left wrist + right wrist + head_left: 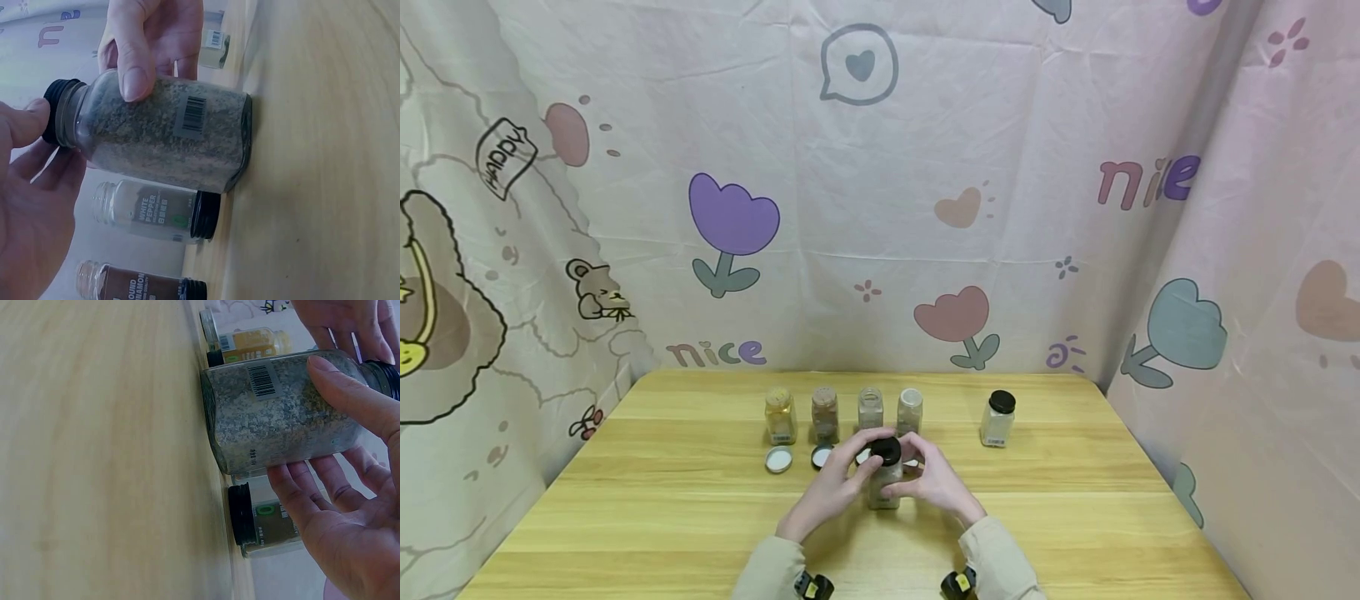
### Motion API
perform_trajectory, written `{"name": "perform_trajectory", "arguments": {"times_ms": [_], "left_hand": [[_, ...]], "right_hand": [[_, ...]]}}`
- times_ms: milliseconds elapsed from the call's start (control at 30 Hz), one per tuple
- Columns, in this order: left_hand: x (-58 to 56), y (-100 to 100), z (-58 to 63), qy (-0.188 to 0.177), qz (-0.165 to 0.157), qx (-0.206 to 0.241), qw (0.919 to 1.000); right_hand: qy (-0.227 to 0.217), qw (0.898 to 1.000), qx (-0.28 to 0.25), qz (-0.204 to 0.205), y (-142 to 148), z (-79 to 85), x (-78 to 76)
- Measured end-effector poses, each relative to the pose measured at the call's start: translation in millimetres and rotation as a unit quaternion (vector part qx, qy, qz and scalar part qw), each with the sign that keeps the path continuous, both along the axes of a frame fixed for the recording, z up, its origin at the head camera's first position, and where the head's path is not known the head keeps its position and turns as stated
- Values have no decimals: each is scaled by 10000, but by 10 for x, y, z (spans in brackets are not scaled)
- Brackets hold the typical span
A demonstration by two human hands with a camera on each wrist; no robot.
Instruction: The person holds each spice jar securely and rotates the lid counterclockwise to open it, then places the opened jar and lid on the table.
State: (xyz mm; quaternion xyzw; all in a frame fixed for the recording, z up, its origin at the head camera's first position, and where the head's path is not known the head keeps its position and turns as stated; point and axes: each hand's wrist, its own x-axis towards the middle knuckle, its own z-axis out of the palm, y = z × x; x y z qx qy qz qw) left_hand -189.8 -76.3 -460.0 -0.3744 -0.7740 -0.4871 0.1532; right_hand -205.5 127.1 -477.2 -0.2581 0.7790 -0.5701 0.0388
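A clear glass spice jar (pixel 886 495) of coarse grey speckled grains stands upright near the middle of the wooden table. Its black lid (pixel 57 112) sits on the neck. My left hand (pixel 832 490) grips this lid, with the thumb on one side and fingers on the other. Around the jar's body is my right hand (pixel 940 483), its thumb (pixel 350 394) against one face and its fingers at the opposite side. In the head view, both hands partly cover the lids and jars behind.
Behind the hands stand several lidless jars in a row, including a yellow one (pixel 780 419), a brown one (pixel 825 419) and a white pepper jar (pixel 156 209). Upturned lids (pixel 778 459) lie before them. A black-capped jar (pixel 997 427) stands at right. Printed cloth (pixel 850 208) hangs behind the table.
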Motion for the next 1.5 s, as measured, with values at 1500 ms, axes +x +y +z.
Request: {"name": "perform_trajectory", "arguments": {"times_ms": [1500], "left_hand": [[23,0,37,-115,-78,-30,9999]], "right_hand": [[-63,10000,6,-25,5,-23,-19]]}}
